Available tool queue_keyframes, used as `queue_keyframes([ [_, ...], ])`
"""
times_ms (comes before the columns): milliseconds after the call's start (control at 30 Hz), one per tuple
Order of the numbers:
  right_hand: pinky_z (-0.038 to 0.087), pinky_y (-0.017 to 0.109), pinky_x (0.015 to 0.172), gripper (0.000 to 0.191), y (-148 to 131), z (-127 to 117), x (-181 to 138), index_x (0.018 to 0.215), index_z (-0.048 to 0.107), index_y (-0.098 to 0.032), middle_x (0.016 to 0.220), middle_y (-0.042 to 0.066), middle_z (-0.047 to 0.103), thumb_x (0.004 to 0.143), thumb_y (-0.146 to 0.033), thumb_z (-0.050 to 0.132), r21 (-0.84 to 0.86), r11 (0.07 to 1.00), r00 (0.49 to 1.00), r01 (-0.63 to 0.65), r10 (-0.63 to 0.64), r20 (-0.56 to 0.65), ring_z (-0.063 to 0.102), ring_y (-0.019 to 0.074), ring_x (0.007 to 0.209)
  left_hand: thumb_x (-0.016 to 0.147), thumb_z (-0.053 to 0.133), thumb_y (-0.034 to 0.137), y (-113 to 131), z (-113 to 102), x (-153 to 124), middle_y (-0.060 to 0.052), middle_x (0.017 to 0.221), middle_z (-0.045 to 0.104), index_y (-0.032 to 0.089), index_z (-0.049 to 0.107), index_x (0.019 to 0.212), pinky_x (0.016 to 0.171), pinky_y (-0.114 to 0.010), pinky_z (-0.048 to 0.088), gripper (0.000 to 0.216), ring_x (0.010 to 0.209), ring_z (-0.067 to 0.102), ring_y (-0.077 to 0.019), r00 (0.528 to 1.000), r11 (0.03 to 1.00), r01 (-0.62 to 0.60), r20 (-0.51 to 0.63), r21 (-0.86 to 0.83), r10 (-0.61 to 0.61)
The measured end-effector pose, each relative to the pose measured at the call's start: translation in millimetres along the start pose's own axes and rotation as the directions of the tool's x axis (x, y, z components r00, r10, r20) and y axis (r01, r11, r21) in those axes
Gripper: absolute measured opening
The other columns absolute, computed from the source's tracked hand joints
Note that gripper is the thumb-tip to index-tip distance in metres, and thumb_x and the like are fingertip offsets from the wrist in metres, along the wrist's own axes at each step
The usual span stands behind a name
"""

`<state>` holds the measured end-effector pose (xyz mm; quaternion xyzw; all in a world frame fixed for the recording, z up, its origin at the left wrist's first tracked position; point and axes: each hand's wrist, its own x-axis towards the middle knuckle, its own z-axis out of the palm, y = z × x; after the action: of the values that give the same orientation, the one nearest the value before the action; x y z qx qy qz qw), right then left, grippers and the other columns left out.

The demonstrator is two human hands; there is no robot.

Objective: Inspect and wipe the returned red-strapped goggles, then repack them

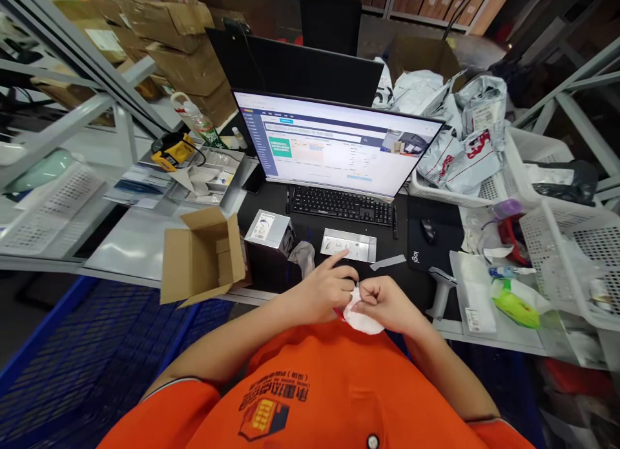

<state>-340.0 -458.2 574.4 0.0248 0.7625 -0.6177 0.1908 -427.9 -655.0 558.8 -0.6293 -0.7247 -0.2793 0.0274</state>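
Observation:
A crumpled white piece (pixel 365 321), soft like tissue or thin cloth, is held close to my orange shirt between both hands. My right hand (pixel 387 300) pinches it with thumb and curled fingers. On its other side, my left hand (pixel 325 287) has its fingers curled at the edge, index finger stretched out. A small red bit shows under the left fingers; what it belongs to is hidden. Just beyond the hands lies a flat silver box (pixel 349 245) with a white label. To its left are a crumpled clear plastic bag (pixel 303 258) and a larger silver box (pixel 269 232).
An open cardboard box (pixel 177 261) stands at the left. Behind the hands are a keyboard (pixel 341 205) and a lit monitor (pixel 334 148). A mouse (pixel 428 230), a handheld scanner (pixel 440 292) and white baskets (pixel 576 216) with packages are on the right.

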Motion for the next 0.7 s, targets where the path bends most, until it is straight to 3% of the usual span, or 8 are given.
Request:
queue_keyframes([
  [67,0.016,0.023,0.048,0.053,-5,4,2,0.057,0.025,-0.021,0.056,-0.007,0.024,0.075,-0.032,0.073,-0.064,0.998,0.996,0.015,-0.021,-0.086,0.021,0.0067,0.054,0.081,0.065,0.018,0,1,3,0.003,0.074,0.070,0.023,0.063,0.068,0.126,-0.052,0.015,0.014,0.104,0.063,-0.0196,1.000,0.999,0.012,-0.026,0.030,-0.011],
  [233,0.017,0.022,0.046,0.057,-2,-16,-4,0.056,0.026,-0.021,0.055,-0.008,0.026,0.075,-0.040,0.077,0.166,0.985,0.992,0.048,-0.067,0.111,0.021,0.0059,0.052,0.085,0.065,0.023,-1,-18,5,0.006,0.083,0.076,0.025,0.066,0.075,0.126,-0.055,0.005,0.010,0.108,0.063,-0.0195,0.990,0.998,0.058,-0.128,-0.031,-0.061],
  [367,0.019,0.020,0.044,0.063,6,-33,-12,0.054,0.023,-0.021,0.052,-0.008,0.026,0.073,-0.040,0.080,0.288,0.954,0.989,0.088,-0.118,0.088,0.022,0.0049,0.049,0.081,0.070,0.024,2,-32,5,0.006,0.082,0.076,0.025,0.065,0.073,0.126,-0.056,0.006,0.010,0.106,0.064,-0.0197,0.977,0.988,0.114,-0.170,-0.106,-0.131],
  [433,0.021,0.019,0.043,0.065,10,-39,-15,0.052,0.023,-0.021,0.051,-0.007,0.028,0.072,-0.039,0.082,0.292,0.949,0.993,0.118,-0.119,-0.017,0.024,0.0044,0.047,0.080,0.072,0.024,3,-36,5,0.005,0.080,0.075,0.025,0.065,0.074,0.126,-0.055,0.008,0.009,0.105,0.064,-0.0196,0.972,0.984,0.130,-0.183,-0.119,-0.150],
  [500,0.022,0.018,0.040,0.063,13,-48,-18,0.054,0.026,-0.021,0.050,-0.007,0.035,0.069,-0.038,0.084,0.326,0.933,0.972,0.154,-0.084,-0.219,0.028,0.0044,0.044,0.079,0.072,0.025,5,-39,5,0.005,0.079,0.074,0.024,0.064,0.073,0.126,-0.055,0.010,0.011,0.104,0.065,-0.0195,0.961,0.980,0.159,-0.209,-0.118,-0.181],
  [600,0.025,0.017,0.036,0.054,20,-62,-20,0.062,0.035,-0.022,0.053,-0.006,0.048,0.067,-0.038,0.087,0.418,0.877,0.851,0.238,0.019,-0.525,0.038,0.0067,0.040,0.080,0.072,0.027,7,-44,5,0.004,0.077,0.074,0.024,0.062,0.070,0.126,-0.055,0.016,0.014,0.102,0.066,-0.0198,0.929,0.969,0.227,-0.275,-0.100,-0.246],
  [700,0.034,0.016,0.039,0.050,29,-70,-20,0.070,0.040,-0.022,0.056,-0.007,0.053,0.067,-0.035,0.088,0.438,0.824,0.729,0.358,0.046,-0.683,0.046,0.0077,0.042,0.079,0.073,0.026,11,-47,6,0.004,0.077,0.073,0.023,0.060,0.069,0.124,-0.055,0.020,0.017,0.098,0.066,-0.0192,0.876,0.961,0.269,-0.399,-0.063,-0.271],
])
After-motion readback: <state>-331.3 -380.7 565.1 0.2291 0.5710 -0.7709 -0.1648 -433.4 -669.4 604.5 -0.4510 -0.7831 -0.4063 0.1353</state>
